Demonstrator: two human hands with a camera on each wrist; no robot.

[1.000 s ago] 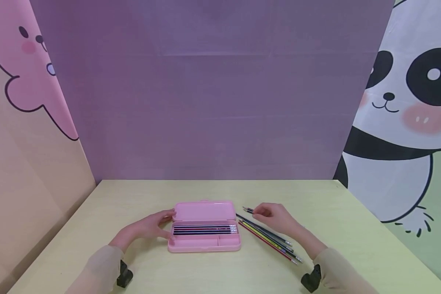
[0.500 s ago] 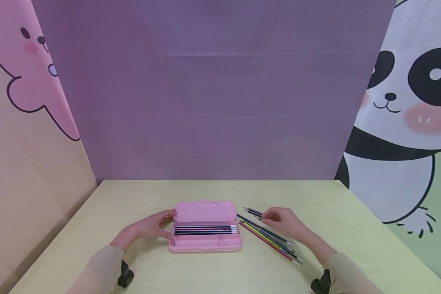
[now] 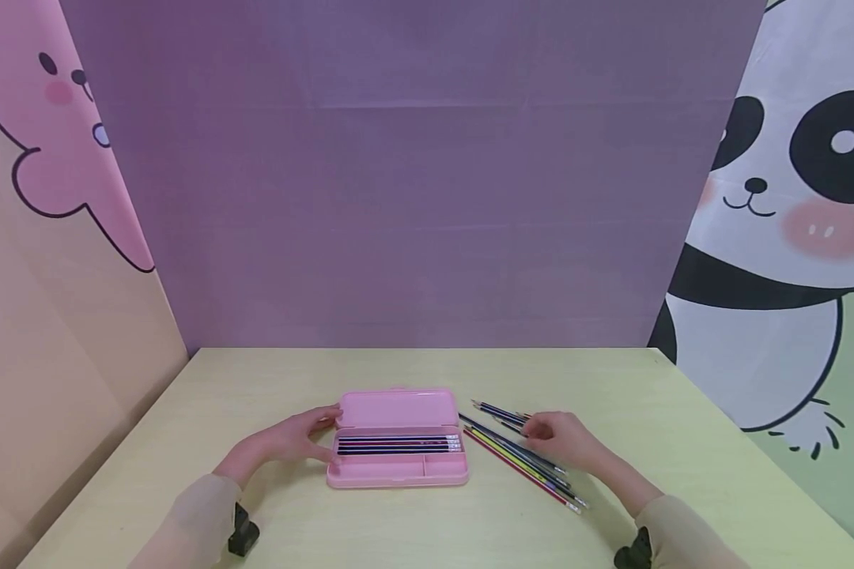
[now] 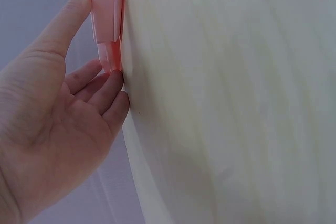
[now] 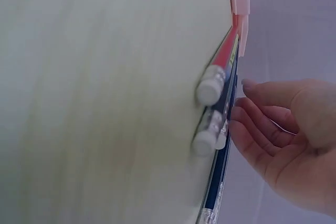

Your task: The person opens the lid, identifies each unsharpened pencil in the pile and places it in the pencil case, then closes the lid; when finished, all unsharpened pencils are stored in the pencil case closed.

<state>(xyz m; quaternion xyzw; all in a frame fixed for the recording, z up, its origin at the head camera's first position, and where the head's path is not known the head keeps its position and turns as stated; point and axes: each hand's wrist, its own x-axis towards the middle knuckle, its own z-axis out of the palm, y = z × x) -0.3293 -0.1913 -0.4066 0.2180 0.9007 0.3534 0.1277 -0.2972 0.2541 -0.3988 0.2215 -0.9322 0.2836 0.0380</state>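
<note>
Head: pink pencil case (image 3: 377,472) open on the table (image 3: 341,537), row of pencils (image 3: 394,446) in its far part. Left hand (image 3: 293,436) braces its left end, thumb on base, fingers at lid (image 3: 398,409). Right hand (image 3: 565,441) is at the right end of the far dark pencils (image 3: 494,412), fingers bent; can't tell if it's pinching one. Red pencil (image 3: 523,472) lies nearer, in the loose bundle right of the case.

Left wrist: thumb and fingertips on the case end. Light pressure should be enough; squeezing could skew it.

Right wrist: white eraser (image 5: 210,92) ends sit close to the fingers, no pencil visible between thumb and index. I'd pinch one barrel mid-length and lift straight, so neighbours don't roll.
</note>
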